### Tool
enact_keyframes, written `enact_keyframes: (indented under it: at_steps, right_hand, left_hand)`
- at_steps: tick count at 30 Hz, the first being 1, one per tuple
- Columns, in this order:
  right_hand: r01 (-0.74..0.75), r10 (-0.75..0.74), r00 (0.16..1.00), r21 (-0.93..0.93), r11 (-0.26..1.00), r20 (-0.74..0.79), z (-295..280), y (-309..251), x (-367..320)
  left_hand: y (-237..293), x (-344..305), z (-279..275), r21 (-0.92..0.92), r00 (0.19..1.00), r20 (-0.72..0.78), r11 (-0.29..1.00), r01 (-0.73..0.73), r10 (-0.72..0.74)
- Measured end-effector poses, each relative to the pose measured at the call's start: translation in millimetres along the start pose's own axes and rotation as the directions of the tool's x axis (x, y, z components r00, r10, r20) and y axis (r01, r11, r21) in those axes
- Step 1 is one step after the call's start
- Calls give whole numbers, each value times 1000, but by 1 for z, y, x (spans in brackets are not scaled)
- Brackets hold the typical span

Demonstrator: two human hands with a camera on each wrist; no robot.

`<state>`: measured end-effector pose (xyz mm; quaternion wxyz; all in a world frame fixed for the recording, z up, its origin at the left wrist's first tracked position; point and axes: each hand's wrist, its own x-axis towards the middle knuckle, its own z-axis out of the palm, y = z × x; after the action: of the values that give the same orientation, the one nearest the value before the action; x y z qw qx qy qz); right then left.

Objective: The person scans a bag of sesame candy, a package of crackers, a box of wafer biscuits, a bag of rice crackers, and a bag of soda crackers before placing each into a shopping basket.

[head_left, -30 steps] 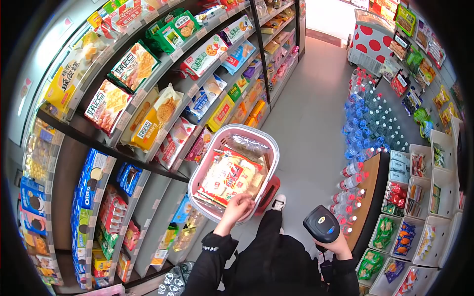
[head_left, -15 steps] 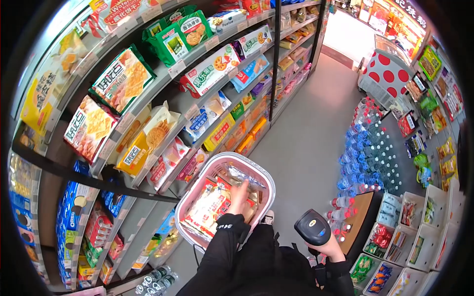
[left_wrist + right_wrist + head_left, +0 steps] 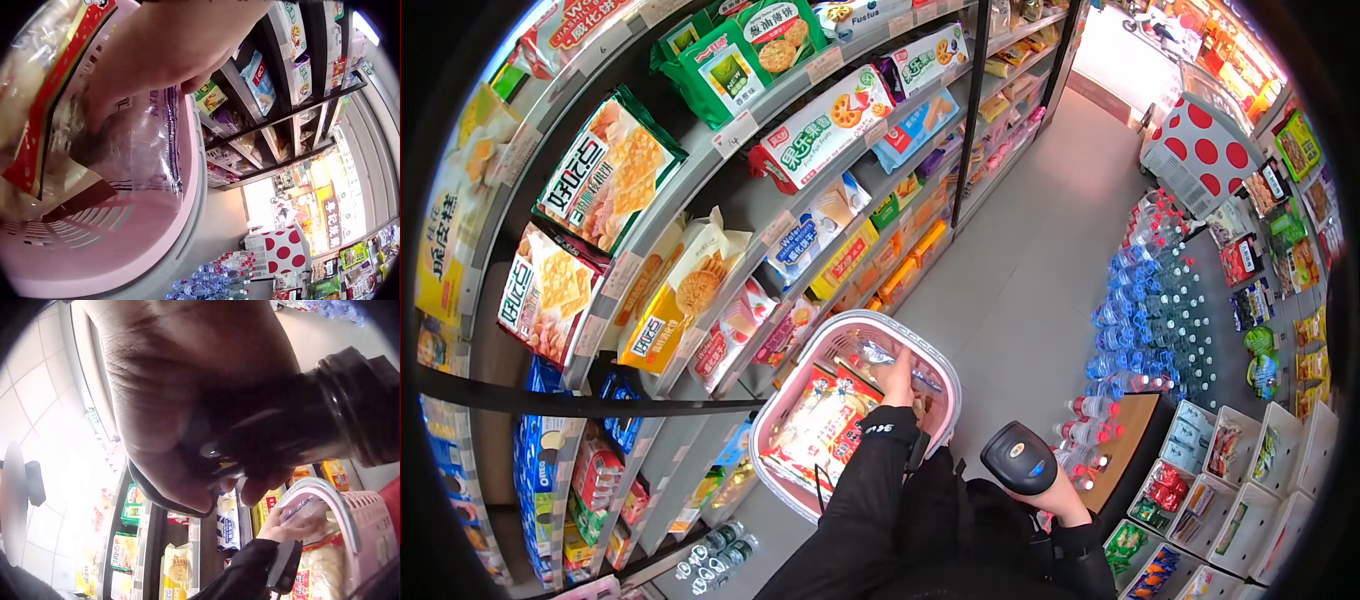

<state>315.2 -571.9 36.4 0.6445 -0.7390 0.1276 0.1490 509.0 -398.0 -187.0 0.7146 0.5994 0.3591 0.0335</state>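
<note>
Pink plastic basket (image 3: pixel 868 318), centre: left hand (image 3: pixel 897 380) rests on clear plastic packet (image 3: pixel 870 352); grasp cannot be told. Right hand (image 3: pixel 1065 497), 5 o'clock, clasps black barcode scanner (image 3: pixel 1020 457). Snack shelves (image 3: pixel 745 125) crowd 9 o'clock; grey floor (image 3: pixel 1040 250) open at 1 o'clock.

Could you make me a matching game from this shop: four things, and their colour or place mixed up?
1 basket
2 scanner
3 freezer
4 water bottles

a white with red dots
b in the right hand
c pink, left hand inside
d on the floor

Pairs: 1-c, 2-b, 3-a, 4-d
</note>
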Motion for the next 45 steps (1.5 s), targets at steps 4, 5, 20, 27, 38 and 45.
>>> enact_keyframes:
  at_steps: [4, 5, 20, 27, 38, 45]
  right_hand:
    - [17, -17, 1000, 25, 1000, -16, 5, -3, 2]
    - [17, -17, 1000, 24, 1000, -16, 6, -3, 2]
    - [51, -49, 996, 29, 998, -70, 35, 13, -56]
    - [128, -121, 982, 35, 991, -147, 65, 33, -108]
    - [115, -64, 980, 276, 954, -188, 100, 60, -161]
    - [17, -147, 974, 591, 806, 173, 142, -9, -176]
  left_hand:
    - [-2, 2, -11, 12, 991, 116, 997, 70, -71]
    - [-5, 1, -11, 43, 997, 76, 999, 5, -8]
    - [99, -45, -97, -130, 865, 479, 962, 239, -150]
    - [131, -82, -210, -245, 766, 627, 898, 367, -142]
    - [99, -135, -381, -295, 615, 780, 801, 521, -113]
    - [98, -160, -437, -287, 568, 810, 745, 602, -147]
